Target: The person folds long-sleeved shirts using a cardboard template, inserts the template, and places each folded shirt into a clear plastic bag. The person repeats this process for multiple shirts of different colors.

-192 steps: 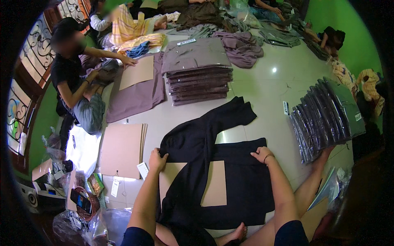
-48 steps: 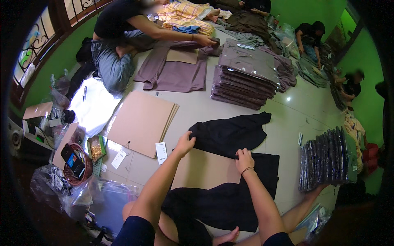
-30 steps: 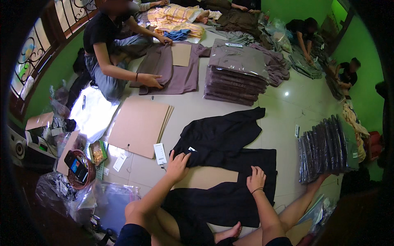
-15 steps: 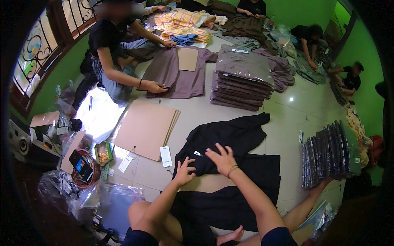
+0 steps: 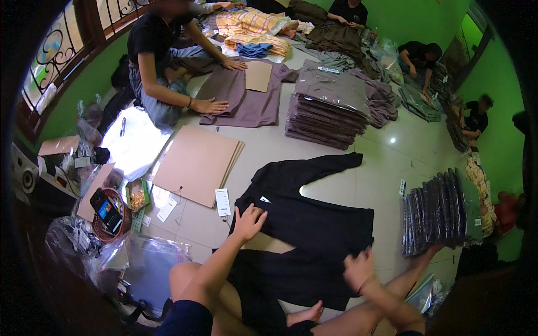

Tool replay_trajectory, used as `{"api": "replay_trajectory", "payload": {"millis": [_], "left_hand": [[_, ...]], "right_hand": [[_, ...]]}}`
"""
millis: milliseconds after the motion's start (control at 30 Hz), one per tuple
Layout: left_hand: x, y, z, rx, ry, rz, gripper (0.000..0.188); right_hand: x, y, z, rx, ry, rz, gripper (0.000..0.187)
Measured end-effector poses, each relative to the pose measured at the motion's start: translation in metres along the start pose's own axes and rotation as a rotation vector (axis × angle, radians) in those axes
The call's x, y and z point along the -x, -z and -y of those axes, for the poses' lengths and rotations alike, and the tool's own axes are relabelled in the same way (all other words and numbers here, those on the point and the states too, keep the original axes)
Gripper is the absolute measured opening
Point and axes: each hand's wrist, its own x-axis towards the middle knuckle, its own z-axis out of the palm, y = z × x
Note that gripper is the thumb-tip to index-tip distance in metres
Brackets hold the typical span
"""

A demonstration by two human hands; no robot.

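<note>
A black long-sleeved garment [image 5: 319, 224] lies spread on the floor in front of me, one sleeve stretched out to the far right. Part of a tan cardboard sheet [image 5: 266, 242] shows between its folds. My left hand [image 5: 250, 222] rests on the garment's left end, fingers apart, below a small white label [image 5: 265, 199]. At the right edge of the cloth is my right hand [image 5: 358, 270], its fingers bent and smeared by motion; whether they grip the fabric is unclear. A white hang tag [image 5: 223, 202] lies beside the garment's left end.
Stacked cardboard sheets [image 5: 196, 162] lie to the left, near a basket with a phone [image 5: 106, 211]. Bagged garments stand piled at the back [image 5: 328, 106] and right [image 5: 437, 213]. Across from me a person presses a mauve garment [image 5: 252, 106]; other people sit further back.
My right hand has moved from the garment's upper middle down to its right edge. The far sleeve now lies straighter, with more floor showing below it. The person opposite has flattened both hands on the mauve garment.
</note>
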Motion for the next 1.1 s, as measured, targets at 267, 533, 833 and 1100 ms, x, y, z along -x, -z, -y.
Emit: {"api": "replay_trajectory", "payload": {"millis": [267,533,833,1100], "left_hand": [[0.004,-0.052,-0.033,-0.606,-0.383,0.202,0.045],[0.023,-0.065,-0.058,-0.644,-0.05,0.138,0.043],[0.018,-0.059,-0.057,-0.437,0.105,0.193,0.059],[0.042,-0.054,-0.054,-0.605,-0.22,0.098,0.056]], "right_hand": [[0.023,-0.041,0.101,-1.368,0.401,0.469,0.041],[-0.071,-0.055,0.1,-0.932,-0.338,-0.096,0.04],[0.043,-0.075,0.057,-2.181,-0.088,0.756,0.035],[0.067,-0.04,0.027,-1.498,0.498,1.187,0.048]]}}
